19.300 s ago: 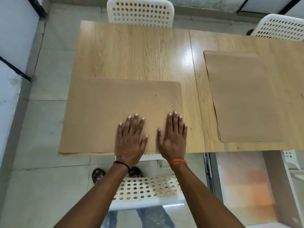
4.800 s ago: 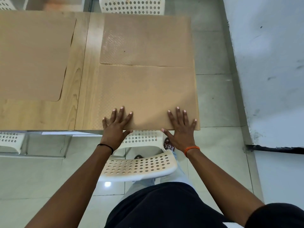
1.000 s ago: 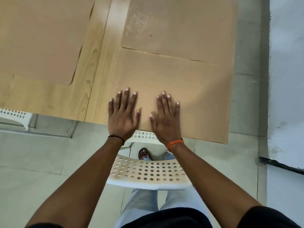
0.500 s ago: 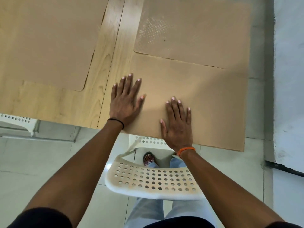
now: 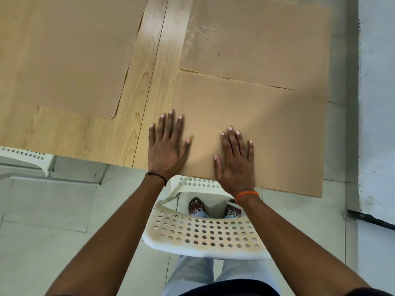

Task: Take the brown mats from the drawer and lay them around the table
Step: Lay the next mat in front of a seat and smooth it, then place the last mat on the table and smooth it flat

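Step in hand, as judged: settling the nearest brown mat [image 5: 267, 133] into its place at the end of the tabletop [image 5: 136, 116]. The left hand [image 5: 166, 146] lay flat with fingers spread and straight, pressing on the left margin of this mat where it meets bare wood. The right hand [image 5: 235, 163] lay likewise flat and released, palm over the mat's near edge. Neither hand gripped anything.

Position of the mats: the near mat overhung the tabletop's near edge slightly, and its right side reached to or just past the tabletop's end toward the wall [image 5: 376, 103]. A second mat [image 5: 256, 43] lay directly beyond it, their edges meeting or overlapping along a thin dark line; which lay on top could not be told. A third mat [image 5: 64, 60] sat well to the left, apart from the others, with a strip of bare wood between.

Next move, as judged: a short push away from the body to bring the near edge back onto the tabletop, though the second mat leaves almost no room that way. Leftward there was open wood to slide into.

Room for moving: a white perforated chair [image 5: 203, 236] stood between the person and the tabletop, and a second chair [image 5: 23, 157] showed at the left. Tiled floor [image 5: 53, 221] lay open on that side
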